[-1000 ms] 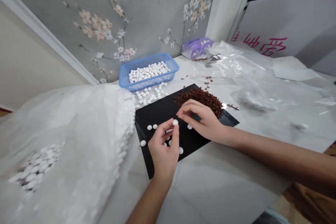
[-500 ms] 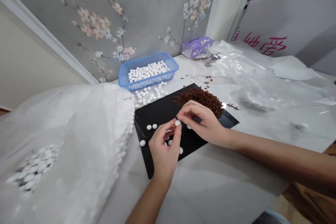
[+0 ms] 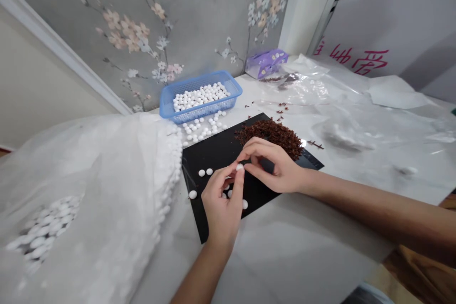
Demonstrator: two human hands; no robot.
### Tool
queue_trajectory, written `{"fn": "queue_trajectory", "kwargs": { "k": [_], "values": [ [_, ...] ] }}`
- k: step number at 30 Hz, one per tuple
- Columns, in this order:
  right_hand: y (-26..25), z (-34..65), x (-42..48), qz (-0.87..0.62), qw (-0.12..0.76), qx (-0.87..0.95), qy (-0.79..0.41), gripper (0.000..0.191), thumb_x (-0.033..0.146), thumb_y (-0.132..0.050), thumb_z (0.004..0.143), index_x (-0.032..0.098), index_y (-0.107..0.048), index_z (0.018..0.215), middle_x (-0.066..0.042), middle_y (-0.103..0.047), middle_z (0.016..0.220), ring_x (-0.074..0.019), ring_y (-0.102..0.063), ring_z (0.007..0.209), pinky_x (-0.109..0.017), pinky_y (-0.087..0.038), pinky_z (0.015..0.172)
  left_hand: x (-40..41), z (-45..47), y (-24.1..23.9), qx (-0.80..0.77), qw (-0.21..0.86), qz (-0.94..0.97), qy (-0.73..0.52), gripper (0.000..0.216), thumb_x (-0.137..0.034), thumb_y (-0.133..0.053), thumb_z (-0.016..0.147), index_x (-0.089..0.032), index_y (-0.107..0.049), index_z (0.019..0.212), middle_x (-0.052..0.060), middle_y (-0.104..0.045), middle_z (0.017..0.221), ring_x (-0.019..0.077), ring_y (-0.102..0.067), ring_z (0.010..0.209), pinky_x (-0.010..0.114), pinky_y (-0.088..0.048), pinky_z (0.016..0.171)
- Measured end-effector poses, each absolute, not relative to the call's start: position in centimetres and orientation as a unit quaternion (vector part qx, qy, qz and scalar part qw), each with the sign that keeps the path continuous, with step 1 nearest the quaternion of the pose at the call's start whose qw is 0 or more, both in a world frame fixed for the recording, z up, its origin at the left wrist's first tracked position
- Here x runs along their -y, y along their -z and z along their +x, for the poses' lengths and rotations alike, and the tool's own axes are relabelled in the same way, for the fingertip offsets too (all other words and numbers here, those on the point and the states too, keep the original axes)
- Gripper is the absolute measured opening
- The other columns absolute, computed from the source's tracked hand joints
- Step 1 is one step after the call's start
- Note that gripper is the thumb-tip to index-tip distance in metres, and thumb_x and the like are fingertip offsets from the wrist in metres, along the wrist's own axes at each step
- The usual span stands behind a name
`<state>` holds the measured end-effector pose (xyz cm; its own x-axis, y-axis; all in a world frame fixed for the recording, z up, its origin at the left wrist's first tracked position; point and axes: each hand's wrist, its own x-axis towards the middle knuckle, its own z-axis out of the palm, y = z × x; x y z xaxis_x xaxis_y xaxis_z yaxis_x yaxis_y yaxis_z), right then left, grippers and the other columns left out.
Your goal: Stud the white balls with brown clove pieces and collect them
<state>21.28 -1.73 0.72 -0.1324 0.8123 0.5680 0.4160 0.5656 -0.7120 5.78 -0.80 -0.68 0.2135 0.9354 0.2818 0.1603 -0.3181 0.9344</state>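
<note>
My left hand (image 3: 223,206) pinches a small white bead (image 3: 239,167) between thumb and forefinger above a black mat (image 3: 213,152). My right hand (image 3: 274,166) meets it from the right, its fingertips pinched together against the bead; whether they hold anything small is hidden. Several loose white beads (image 3: 205,172) lie on the mat beside and under my left hand. A heap of small dark red-brown pieces (image 3: 274,134) sits on the mat's far corner, just behind my right hand.
A blue basket (image 3: 167,99) of white beads stands at the back, with more beads (image 3: 203,128) scattered before it. A large translucent bag (image 3: 89,199) of beads fills the left. Clear plastic sheets (image 3: 356,118) cover the right, a purple packet (image 3: 267,62) behind.
My right hand has closed in on the bead held by my left hand, so the fingertips of both now meet at it. The left hand has stayed almost still.
</note>
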Motion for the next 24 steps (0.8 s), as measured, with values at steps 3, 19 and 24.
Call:
{"fn": "queue_trajectory", "kwargs": {
  "k": [3,19,24],
  "values": [
    [-0.5,21.5,1.7,-0.413,0.48,0.752,-0.183,0.021,0.012,-0.058,0.078,0.017,-0.054,0.098,0.0,-0.05,0.072,-0.0101,-0.046,0.059,-0.023,-0.043,0.053,0.8,5.9,0.6,-0.424,0.428,0.638,-0.48,0.016,-0.026,-0.063,0.078,-0.021,-0.068,0.093,0.002,-0.067,0.089,0.0119,-0.061,0.078,0.022,-0.052,0.072],
    [0.3,21.0,1.7,-0.438,0.529,0.705,-0.177,0.014,0.019,-0.062,0.079,0.018,-0.058,0.092,0.0,-0.052,0.075,-0.006,-0.044,0.052,-0.019,-0.038,0.044,0.8,5.9,0.0,-0.457,0.471,0.581,-0.482,0.014,-0.03,-0.068,0.073,-0.018,-0.067,0.081,0.003,-0.069,0.082,0.0145,-0.065,0.076,0.024,-0.054,0.069],
    [0.1,20.7,1.8,-0.438,0.547,0.691,-0.18,0.01,0.017,-0.062,0.078,0.017,-0.059,0.087,0.0,-0.052,0.072,-0.0066,-0.046,0.054,-0.018,-0.036,0.042,0.7,5.8,-0.1,-0.455,0.47,0.588,-0.476,0.014,-0.03,-0.067,0.073,-0.018,-0.066,0.081,0.003,-0.068,0.082,0.0148,-0.065,0.076,0.025,-0.054,0.068]
  ]
}}
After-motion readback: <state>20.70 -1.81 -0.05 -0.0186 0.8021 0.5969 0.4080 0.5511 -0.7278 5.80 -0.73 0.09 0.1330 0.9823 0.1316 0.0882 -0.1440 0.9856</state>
